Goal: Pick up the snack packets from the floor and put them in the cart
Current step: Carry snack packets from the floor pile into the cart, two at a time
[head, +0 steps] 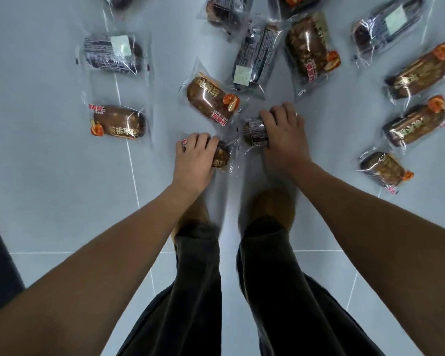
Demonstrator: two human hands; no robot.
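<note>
Now the left hand point(195, 156) curls its fingers round a brown cake packet point(222, 156), the right hand point(284, 136) round a dark-printed packet point(256, 132); better to lift by the cake, not the slippery film.

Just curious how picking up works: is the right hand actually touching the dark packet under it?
Touching. The head view shows the right hand with fingers curled over the dark packet, covering most of it, with no gap.

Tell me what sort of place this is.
Probably an indoor room, kind unclear: a glossy pale tiled floor with grout lines, and wrapped snack packets strewn across it. The left hand and right hand each grip one. No shelves or cart show.
</note>
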